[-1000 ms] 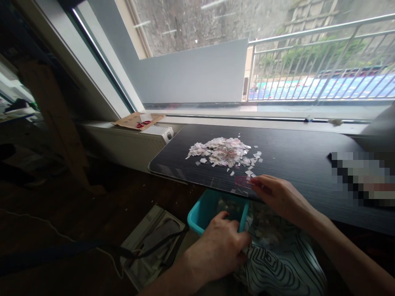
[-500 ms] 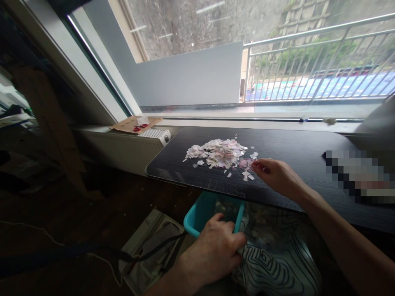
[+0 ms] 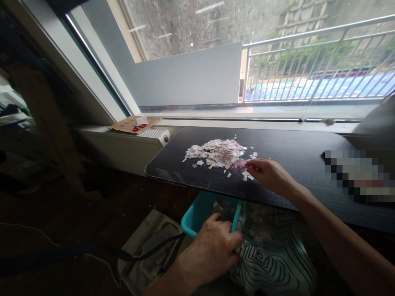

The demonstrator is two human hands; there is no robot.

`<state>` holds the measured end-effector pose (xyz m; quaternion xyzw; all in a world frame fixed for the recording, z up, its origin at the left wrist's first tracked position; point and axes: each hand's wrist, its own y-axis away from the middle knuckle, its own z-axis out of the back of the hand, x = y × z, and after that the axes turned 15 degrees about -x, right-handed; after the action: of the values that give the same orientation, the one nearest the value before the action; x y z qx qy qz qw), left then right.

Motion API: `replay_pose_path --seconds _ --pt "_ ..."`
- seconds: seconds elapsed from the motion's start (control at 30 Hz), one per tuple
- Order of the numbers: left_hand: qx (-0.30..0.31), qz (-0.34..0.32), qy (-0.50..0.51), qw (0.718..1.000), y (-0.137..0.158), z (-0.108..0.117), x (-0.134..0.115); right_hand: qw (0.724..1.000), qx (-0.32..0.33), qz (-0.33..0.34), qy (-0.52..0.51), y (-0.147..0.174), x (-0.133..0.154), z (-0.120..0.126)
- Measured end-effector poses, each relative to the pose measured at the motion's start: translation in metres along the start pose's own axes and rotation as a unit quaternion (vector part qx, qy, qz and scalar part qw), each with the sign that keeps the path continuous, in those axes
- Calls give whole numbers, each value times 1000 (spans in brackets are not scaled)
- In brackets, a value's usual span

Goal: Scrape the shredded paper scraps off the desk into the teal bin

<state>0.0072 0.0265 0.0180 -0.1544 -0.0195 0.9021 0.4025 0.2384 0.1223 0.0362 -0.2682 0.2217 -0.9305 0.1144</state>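
A heap of small white and pinkish paper scraps (image 3: pixel 220 152) is spread on the dark tabletop (image 3: pixel 293 152). At its right edge, my right hand (image 3: pixel 265 170) pinches a thin pink, see-through piece (image 3: pixel 238 165) that touches the scraps. Below the table's front edge stands a turquoise plastic bin (image 3: pixel 193 216) with some scraps inside. My left hand (image 3: pixel 216 244) is closed over its near right rim. Loose scraps (image 3: pixel 247 176) lie just in front of my right hand.
Red-handled scissors (image 3: pixel 139 127) lie on brown paper (image 3: pixel 121 124) above the radiator (image 3: pixel 148 142). On the floor sits a grey-beige case (image 3: pixel 138 246) with a strap. A line-patterned cloth (image 3: pixel 274 263) is right of the bin. A blurred-out object (image 3: pixel 354 176) lies at the table's right.
My right hand has moved slightly left with the pink piece, closer to the heap. My left hand stays on the bin rim; the view has shifted a little.
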Motion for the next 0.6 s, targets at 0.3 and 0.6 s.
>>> replay_pose_path --seconds 0.3,0.6 --pt "2 0 -4 1000 -1 -2 0 1000 0 -8 0 2 4 3" --pt "-19 -14 -23 999 -3 -4 -3 998 -4 -10 -54 32 5 6"
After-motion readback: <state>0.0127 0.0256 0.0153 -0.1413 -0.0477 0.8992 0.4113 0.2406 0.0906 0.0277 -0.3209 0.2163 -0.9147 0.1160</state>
